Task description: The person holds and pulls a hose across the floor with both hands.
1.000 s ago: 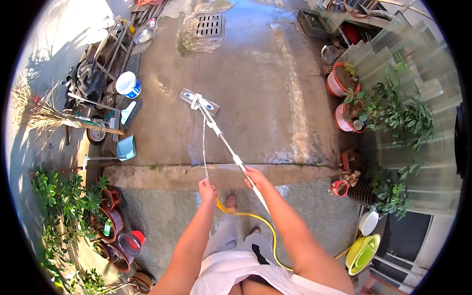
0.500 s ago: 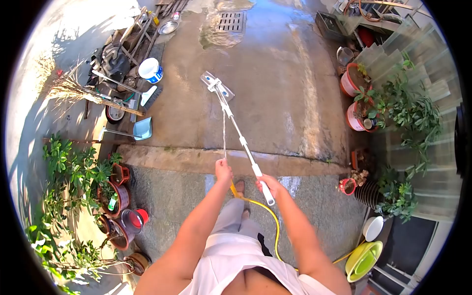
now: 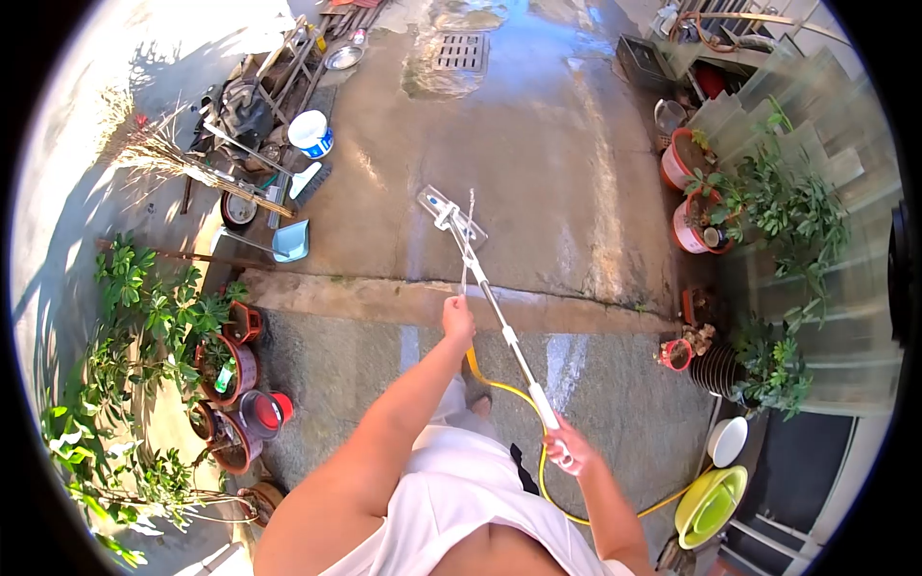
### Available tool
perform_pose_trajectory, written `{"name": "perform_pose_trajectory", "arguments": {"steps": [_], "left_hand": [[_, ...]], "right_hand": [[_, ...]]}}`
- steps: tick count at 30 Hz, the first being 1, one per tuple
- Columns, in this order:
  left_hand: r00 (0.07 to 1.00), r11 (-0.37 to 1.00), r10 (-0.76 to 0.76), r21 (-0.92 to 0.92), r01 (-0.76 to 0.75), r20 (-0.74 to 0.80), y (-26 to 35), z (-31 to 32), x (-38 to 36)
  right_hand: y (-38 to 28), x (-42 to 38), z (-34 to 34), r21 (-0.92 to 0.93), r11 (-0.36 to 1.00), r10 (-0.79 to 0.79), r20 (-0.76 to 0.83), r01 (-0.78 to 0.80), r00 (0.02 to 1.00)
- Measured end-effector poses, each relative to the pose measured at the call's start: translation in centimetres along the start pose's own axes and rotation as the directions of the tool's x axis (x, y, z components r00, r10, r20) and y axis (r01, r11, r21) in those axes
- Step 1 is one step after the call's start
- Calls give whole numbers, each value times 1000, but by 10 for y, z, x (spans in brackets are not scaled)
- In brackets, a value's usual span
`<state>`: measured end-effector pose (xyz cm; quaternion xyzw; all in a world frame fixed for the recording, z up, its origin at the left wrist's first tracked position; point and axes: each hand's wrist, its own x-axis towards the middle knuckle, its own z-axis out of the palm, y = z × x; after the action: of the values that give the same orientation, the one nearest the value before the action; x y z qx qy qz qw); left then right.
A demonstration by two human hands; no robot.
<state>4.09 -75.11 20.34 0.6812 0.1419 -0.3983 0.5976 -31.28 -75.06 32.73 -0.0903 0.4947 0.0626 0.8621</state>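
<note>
My left hand (image 3: 458,321) is closed around the end of a yellow hose (image 3: 519,391), held forward near the concrete step. A thin stream of water (image 3: 471,204) shoots from it, overlapping the mop head in view. My right hand (image 3: 570,448) grips the lower white handle of a flat mop (image 3: 509,336), close to my body. The mop's pole slants forward and left to its rectangular head (image 3: 467,223), which lies over the wet concrete. Behind my left hand, the hose curves round in front of me and off to the right.
A low step edge (image 3: 384,290) crosses the ground. On the left are a white-and-blue bucket (image 3: 310,133), a straw broom (image 3: 182,165), a blue dustpan (image 3: 291,241) and potted plants. Flowerpots (image 3: 684,158) and a green basin (image 3: 711,507) line the right. A drain grate (image 3: 460,52) lies ahead.
My right hand has drawn the mop back toward my body, and its head has come nearer. My left hand has moved slightly forward and right; the stream now reaches past the mop head.
</note>
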Motion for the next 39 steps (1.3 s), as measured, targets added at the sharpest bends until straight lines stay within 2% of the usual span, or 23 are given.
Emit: {"name": "perform_pose_trajectory", "arguments": {"steps": [3, 7, 9, 14, 17, 20, 23, 26, 28, 32, 36, 39], "left_hand": [[1000, 1000, 5, 16, -5, -9, 1, -1, 23], [1000, 999, -8, -42, 8, -9, 12, -5, 60], [1000, 998, -27, -52, 26, -8, 17, -9, 82], [991, 987, -130, -96, 132, 25, 46, -32, 130], [982, 982, -185, -36, 187, 46, 65, -43, 151], [989, 984, -144, 107, 141, 27, 64, -55, 180], [985, 988, -153, 38, 150, 79, 76, -68, 192], [983, 987, -161, 10, 161, 89, 93, -79, 196], [983, 987, -160, 14, 159, 88, 104, -82, 194], [980, 988, -156, 9, 156, 125, 109, -83, 184], [972, 988, -153, 51, 146, 177, 104, -80, 167], [961, 976, -180, 156, 149, 208, 99, -74, 149]], "right_hand": [[-2, -15, 48, -213, 975, -79, -52, 66, 996], [-44, -6, 121, -197, 973, -146, -136, 118, 980], [-62, 14, 142, -215, 966, -170, -116, 142, 979], [-131, 110, 219, -308, 931, -250, -138, 198, 958], [-195, 180, 275, -334, 901, -323, -86, 278, 943], [-257, 258, 329, -385, 851, -408, -53, 358, 912], [-308, 334, 372, -420, 811, -463, -35, 407, 886], [-340, 387, 400, -563, 711, -544, -60, 421, 837], [-348, 400, 404, -662, 637, -592, -93, 394, 801], [-346, 388, 376, -679, 644, -592, -149, 353, 792], [-324, 327, 320, -634, 681, -571, -145, 367, 808], [-285, 267, 265, -637, 673, -586, -150, 375, 797]]}}
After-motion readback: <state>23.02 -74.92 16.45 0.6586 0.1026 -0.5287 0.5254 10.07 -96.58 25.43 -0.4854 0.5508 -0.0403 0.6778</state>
